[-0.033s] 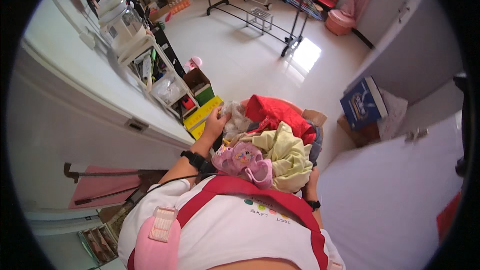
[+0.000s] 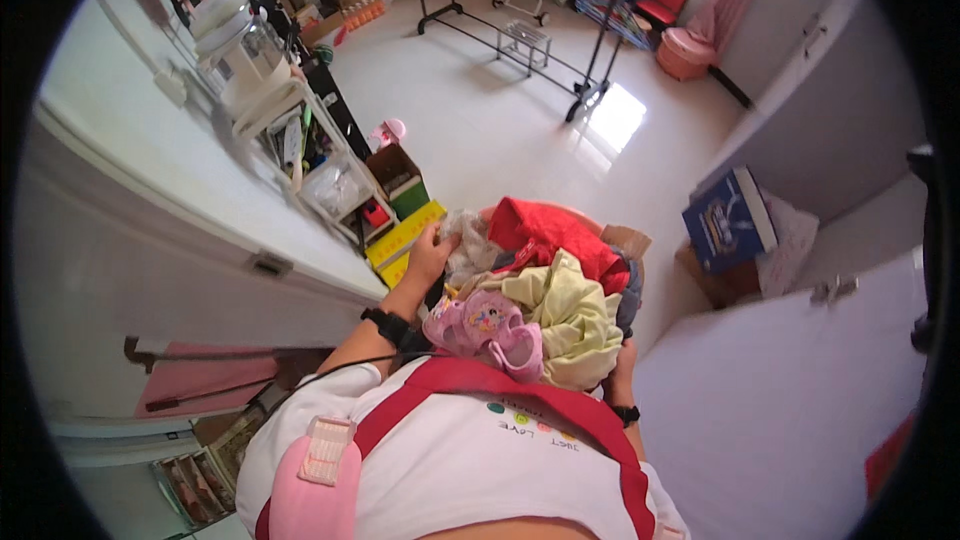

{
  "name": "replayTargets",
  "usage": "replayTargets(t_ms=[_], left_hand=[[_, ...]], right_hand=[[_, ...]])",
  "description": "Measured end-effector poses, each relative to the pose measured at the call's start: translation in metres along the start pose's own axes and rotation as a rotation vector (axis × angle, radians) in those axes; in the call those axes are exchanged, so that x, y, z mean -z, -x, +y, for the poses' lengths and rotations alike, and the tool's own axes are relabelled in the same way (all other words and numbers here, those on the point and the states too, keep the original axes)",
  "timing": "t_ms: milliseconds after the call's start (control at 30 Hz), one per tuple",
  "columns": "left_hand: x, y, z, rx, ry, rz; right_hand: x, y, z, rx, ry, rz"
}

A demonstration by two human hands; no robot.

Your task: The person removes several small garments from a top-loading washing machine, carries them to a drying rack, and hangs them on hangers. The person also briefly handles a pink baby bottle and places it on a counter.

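Against my waist I carry a reddish basin (image 2: 572,208) heaped with laundry. On top lie a red garment (image 2: 555,237), a pale yellow-green cloth (image 2: 575,315) and pink child's sandals (image 2: 485,325). My left hand (image 2: 430,255) is closed at the basin's left side, its thumb beside a clear crumpled plastic bag (image 2: 468,245). Low on the right side, my right hand (image 2: 622,365) supports the load; its fingers are mostly hidden beneath the clothes. Dark blue fabric (image 2: 630,295) and a piece of brown cardboard (image 2: 627,238) show at the right edge of the heap.
I stand in a doorway, with a white door (image 2: 780,380) at right. Left are a white shelf cart (image 2: 345,190) and a yellow box (image 2: 405,245). A blue box (image 2: 730,220) stands by the right wall. Ahead are a black clothes rack (image 2: 520,45) and a metal stool (image 2: 523,42).
The view has shifted slightly, so the room sits a little lower and to the right. Both hands and the heaped basin stay as they were.
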State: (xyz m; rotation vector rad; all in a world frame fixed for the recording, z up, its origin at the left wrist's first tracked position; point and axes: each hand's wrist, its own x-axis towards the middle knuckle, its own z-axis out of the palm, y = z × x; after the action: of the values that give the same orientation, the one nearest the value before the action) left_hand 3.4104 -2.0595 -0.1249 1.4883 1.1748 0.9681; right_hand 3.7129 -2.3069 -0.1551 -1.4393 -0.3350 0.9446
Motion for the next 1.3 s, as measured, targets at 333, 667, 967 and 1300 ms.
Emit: replayTargets(t_ms=[333,667,967,1300], left_hand=[[-0.007,-0.326,-0.015,0.153,-0.087,0.081],[-0.026,-0.613,-0.055,0.192,-0.129,0.266],[-0.025,-0.833,-0.043,0.259,0.263,0.649],[0.052,-1.095,-0.104,0.459,-0.126,0.637]], right_hand=[[-0.177,-0.29,-0.11,-0.019,0.111,-0.078],[-0.324,-0.612,-0.151,-0.093,0.109,-0.226],[-0.499,-0.918,-0.211,-0.106,0.33,-0.406],[-0.725,-1.147,-0.199,-0.202,0.328,-0.468]])
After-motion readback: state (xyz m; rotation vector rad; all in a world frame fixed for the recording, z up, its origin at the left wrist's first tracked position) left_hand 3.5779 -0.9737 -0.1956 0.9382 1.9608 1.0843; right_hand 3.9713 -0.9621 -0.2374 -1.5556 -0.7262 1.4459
